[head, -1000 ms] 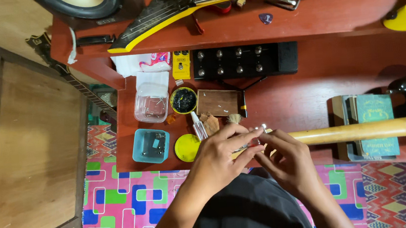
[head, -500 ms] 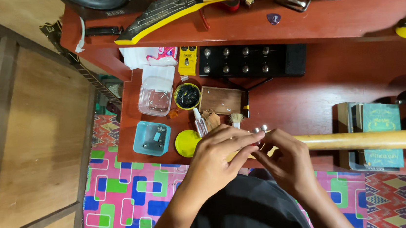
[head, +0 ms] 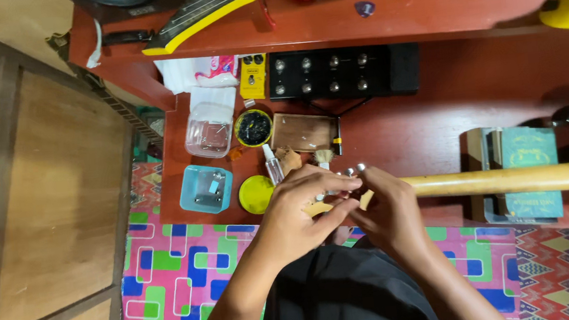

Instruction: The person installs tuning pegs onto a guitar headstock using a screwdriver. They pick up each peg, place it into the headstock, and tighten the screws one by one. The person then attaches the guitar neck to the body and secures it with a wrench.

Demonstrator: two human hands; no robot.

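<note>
A pale wooden guitar neck (head: 506, 181) lies across the red-brown table (head: 445, 108), its headstock end under my hands. My left hand (head: 306, 206) pinches at the headstock from the left, fingers closed on it. My right hand (head: 388, 206) grips the same end from the right, beside the silver tuning pegs (head: 355, 169). The headstock itself is mostly hidden by my fingers.
Left of my hands sit a yellow lid (head: 255, 194), a blue tray (head: 205, 189), a clear plastic box (head: 209, 135), a round black tin (head: 253, 128) and a wooden tray (head: 303, 132). A black multi-knob pedal (head: 342, 72) and yellow pedal (head: 252, 77) lie behind. Green books (head: 526, 172) support the neck.
My hands stay on the headstock with small finger shifts. The view has drifted slightly, so the table sits a little lower and to the right.
</note>
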